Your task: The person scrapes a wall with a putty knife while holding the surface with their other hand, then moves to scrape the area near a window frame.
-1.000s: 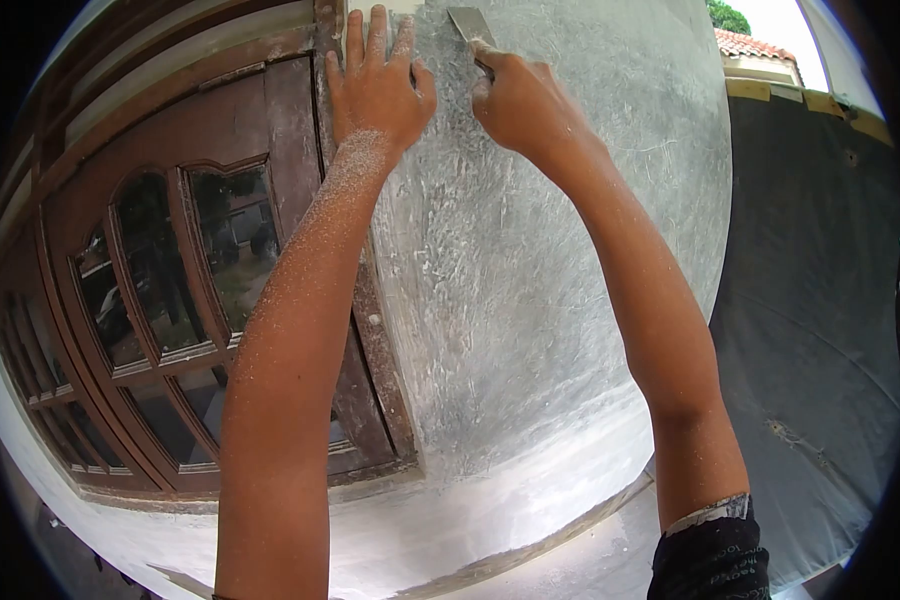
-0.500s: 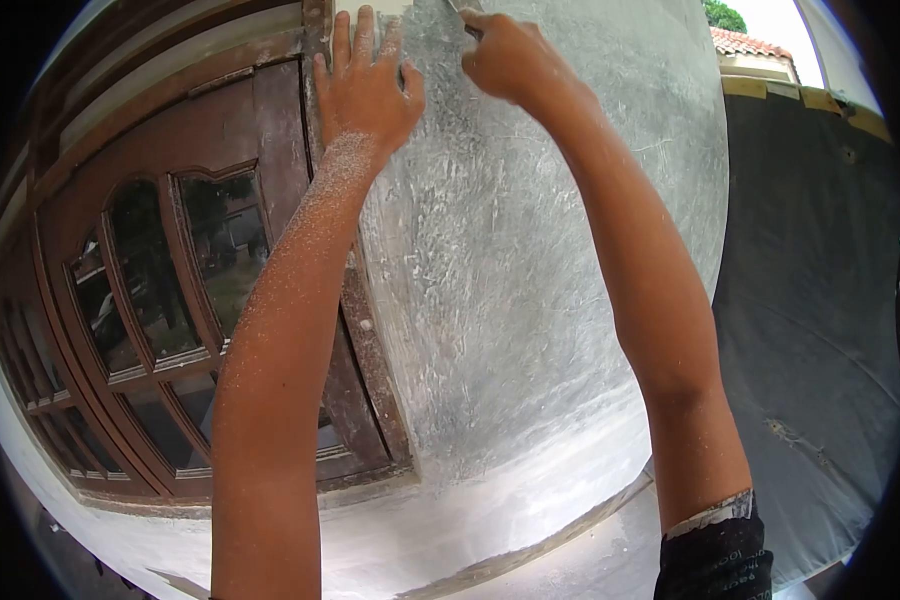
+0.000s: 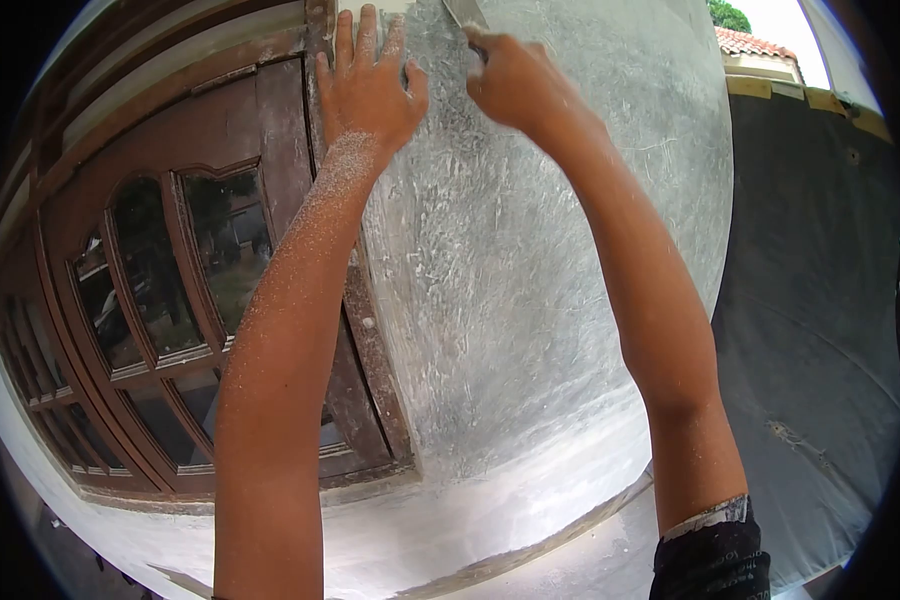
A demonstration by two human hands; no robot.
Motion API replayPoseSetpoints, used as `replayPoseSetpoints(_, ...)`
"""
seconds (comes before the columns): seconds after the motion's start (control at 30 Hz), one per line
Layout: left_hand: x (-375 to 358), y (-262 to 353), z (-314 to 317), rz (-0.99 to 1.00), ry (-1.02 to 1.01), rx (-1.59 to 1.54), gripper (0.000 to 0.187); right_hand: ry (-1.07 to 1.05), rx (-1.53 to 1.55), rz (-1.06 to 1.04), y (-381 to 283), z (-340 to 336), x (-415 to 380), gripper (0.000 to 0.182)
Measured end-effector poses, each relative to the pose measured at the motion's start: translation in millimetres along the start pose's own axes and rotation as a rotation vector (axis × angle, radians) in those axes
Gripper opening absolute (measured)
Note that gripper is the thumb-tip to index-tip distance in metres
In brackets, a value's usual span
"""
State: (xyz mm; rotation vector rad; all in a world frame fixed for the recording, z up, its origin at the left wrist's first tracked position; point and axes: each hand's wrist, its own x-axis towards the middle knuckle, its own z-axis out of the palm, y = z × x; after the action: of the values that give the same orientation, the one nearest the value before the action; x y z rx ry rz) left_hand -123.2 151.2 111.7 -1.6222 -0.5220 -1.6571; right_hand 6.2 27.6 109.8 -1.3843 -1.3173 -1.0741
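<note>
My left hand (image 3: 372, 95) lies flat with fingers spread at the top of the wall, beside the wooden window frame (image 3: 315, 90). White dust speckles its wrist and forearm. To its right, my right hand (image 3: 520, 80) is closed around the handle of a scraper (image 3: 465, 14), whose metal blade points up and left against the wall. The blade's tip runs to the top edge of the view. The grey plastered wall (image 3: 500, 260) is scratched and blotchy, with a pale patch (image 3: 395, 6) above my left fingertips.
On the left is a brown wooden window (image 3: 145, 270) with glass panes. A pale ledge (image 3: 490, 525) runs along the wall's foot. Dark sheeting (image 3: 810, 300) hangs at the right, with a tiled roof (image 3: 750, 43) beyond it.
My right hand has moved slightly down and right with the scraper, so more of its blade shows. My left hand stays in nearly the same place.
</note>
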Motion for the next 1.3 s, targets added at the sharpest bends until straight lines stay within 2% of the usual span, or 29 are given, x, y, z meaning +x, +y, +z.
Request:
replayPoseSetpoints(0.03, 0, 2, -2, 0.001, -0.001, -0.003, 0.061, -0.050, -0.025, 0.031, 1, 0, -6, 0.059)
replayPoseSetpoints(0.17, 3, 3, -3, -0.027, -0.033, -0.023, 0.061, -0.008, 0.036, 0.039, 4, 0, 15, 0.054)
replayPoseSetpoints(0.23, 2, 2, -5, -0.024, -0.048, -0.023, 0.060, 0.055, 0.025, -0.031, 2, -2, 23, 0.054)
replayPoseSetpoints(0.3, 1, 3, -6, -0.026, -0.038, 0.002, 0.057, 0.021, -0.006, -0.046, 1, -4, 7, 0.054)
replayPoseSetpoints(0.4, 1, 2, -1, -0.012, 0.036, -0.030, 0.054, -0.077, -0.037, 0.074, 0, -4, -12, 0.056)
replayPoseSetpoints(0.53, 2, 1, -2, -0.007, -0.013, -0.038, 0.054, 0.064, 0.004, -0.024, 3, -4, 14, 0.054)
replayPoseSetpoints(0.63, 1, -3, 3, -0.015, -0.032, -0.009, 0.054, -0.024, 0.009, 0.031, 4, -6, 5, 0.057)
replayPoseSetpoints(0.7, 1, -12, 17, 0.102, 0.145, 0.124, 0.059, -0.070, -0.041, 0.076, 7, -4, -14, 0.058)
replayPoseSetpoints(0.93, -2, -10, 18, 0.065, 0.098, 0.165, 0.059, 0.039, 0.048, -0.008, 8, -5, 14, 0.053)
replayPoseSetpoints(1.07, -1, -8, 18, 0.060, 0.099, 0.141, 0.059, 0.023, -0.021, -0.014, 14, 0, -17, 0.056)
replayPoseSetpoints(1.2, 0, -8, 18, 0.061, 0.095, 0.159, 0.060, -0.025, 0.064, 0.043, 9, -11, 12, 0.056)
replayPoseSetpoints(1.3, -2, -9, 17, 0.066, 0.092, 0.153, 0.060, 0.009, 0.050, 0.001, 8, -9, 13, 0.055)
